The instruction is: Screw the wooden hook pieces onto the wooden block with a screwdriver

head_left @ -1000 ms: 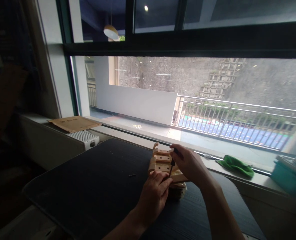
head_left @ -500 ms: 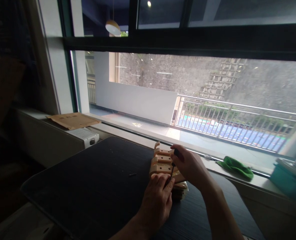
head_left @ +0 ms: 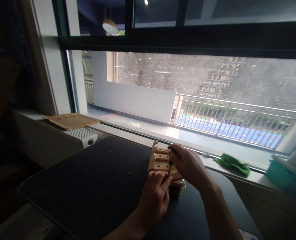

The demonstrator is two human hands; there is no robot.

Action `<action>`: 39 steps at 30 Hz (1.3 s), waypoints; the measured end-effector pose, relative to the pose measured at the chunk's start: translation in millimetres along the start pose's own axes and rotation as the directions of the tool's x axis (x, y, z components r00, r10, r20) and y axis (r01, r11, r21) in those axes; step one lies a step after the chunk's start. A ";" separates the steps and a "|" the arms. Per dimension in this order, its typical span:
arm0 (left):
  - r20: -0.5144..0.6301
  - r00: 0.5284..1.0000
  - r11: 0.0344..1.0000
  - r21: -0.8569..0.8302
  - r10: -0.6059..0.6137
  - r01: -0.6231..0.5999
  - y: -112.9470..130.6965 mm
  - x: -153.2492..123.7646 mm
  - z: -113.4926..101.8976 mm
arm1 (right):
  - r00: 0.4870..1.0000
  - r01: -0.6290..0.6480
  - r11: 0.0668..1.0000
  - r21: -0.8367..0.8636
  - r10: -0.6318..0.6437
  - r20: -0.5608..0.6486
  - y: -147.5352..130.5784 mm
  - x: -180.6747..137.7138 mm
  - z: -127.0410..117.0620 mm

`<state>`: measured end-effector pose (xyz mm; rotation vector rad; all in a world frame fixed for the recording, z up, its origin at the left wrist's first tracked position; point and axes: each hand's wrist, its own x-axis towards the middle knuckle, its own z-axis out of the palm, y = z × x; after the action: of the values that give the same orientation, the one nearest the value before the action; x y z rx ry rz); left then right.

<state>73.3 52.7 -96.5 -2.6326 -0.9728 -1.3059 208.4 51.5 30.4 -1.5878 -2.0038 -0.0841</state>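
Note:
A light wooden piece with curved ends and paired dark holes in its slats (head_left: 159, 157) lies near the table's window-side edge. My left hand (head_left: 155, 192) is closed over its near end, fingers pressed down around the tip of a screwdriver. The black-handled screwdriver (head_left: 170, 164) stands nearly upright, gripped from above by the fingers of my right hand (head_left: 189, 165). Its tip meets the wood beside my left fingertips, where the exact contact is hidden. More stacked wood (head_left: 177, 190) shows under my right wrist. A small dark screw-like piece (head_left: 131, 173) lies on the table to the left.
The dark table (head_left: 88, 186) has rounded corners and stands against a windowsill. On the sill are a green cloth (head_left: 233, 164) and a teal container (head_left: 283, 175). A flat brown cardboard envelope (head_left: 71, 121) rests on a white heater (head_left: 89, 139) at the left.
The whole view has shifted slightly. Both hands keep nearly the same hold on the wooden piece and the screwdriver, with only a small movement of the right fingers at the handle.

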 end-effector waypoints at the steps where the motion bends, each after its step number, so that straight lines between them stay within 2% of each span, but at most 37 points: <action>1: 0.000 1.000 1.000 -0.001 -0.001 0.001 0.0 0.2 -0.1 | 1.000 0.011 1.000 0.014 -0.011 0.006 -1.1 0.1 0.2; 9: -0.005 1.000 1.000 0.005 0.011 -0.011 -0.8 -1.6 1.0 | 0.996 -0.074 0.997 0.005 0.074 -0.050 8.0 7.3 8.4; 17: -0.019 1.000 1.000 -0.014 0.007 -0.007 -1.4 -0.9 1.6 | 1.000 0.003 1.000 -0.021 -0.003 -0.029 1.6 3.0 3.8; 25: 0.001 1.000 1.000 -0.013 0.011 -0.011 -0.5 0.4 -0.5 | 0.994 -0.091 0.994 -0.061 0.087 -0.068 10.8 5.4 4.3; 33: -0.016 1.000 1.000 0.009 0.019 -0.019 0.6 0.9 -0.8 | 0.999 0.008 1.000 -0.008 -0.008 -0.034 3.7 1.2 -2.8; 39: -0.036 0.999 0.999 0.024 0.025 -0.024 1.9 0.2 -1.7 | 0.997 -0.046 0.999 -0.018 0.045 -0.056 8.2 7.2 5.8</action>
<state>73.2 50.8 -94.8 -2.5853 -0.9422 -1.3240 212.7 62.4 26.5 -1.6246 -1.9293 -0.1292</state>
